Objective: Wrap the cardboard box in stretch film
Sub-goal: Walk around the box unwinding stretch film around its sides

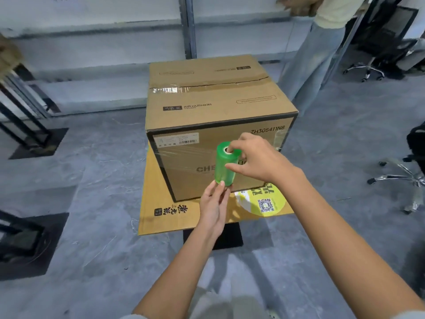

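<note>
A large brown cardboard box [213,95] stands on a flat cardboard sheet [161,203], its top seam taped. Clear stretch film lies across its near face, from the left edge to the right corner. A green roll of stretch film [224,166] is held upright in front of that face. My right hand [255,157] grips the roll's top end, with a finger at the core hole. My left hand [213,203] holds the bottom end from below.
Another person [322,42] stands behind the box at the right. Office chair bases [400,176] sit at the right. Black metal stands [27,134] are on the left over the grey floor. A black base [227,236] shows under the sheet.
</note>
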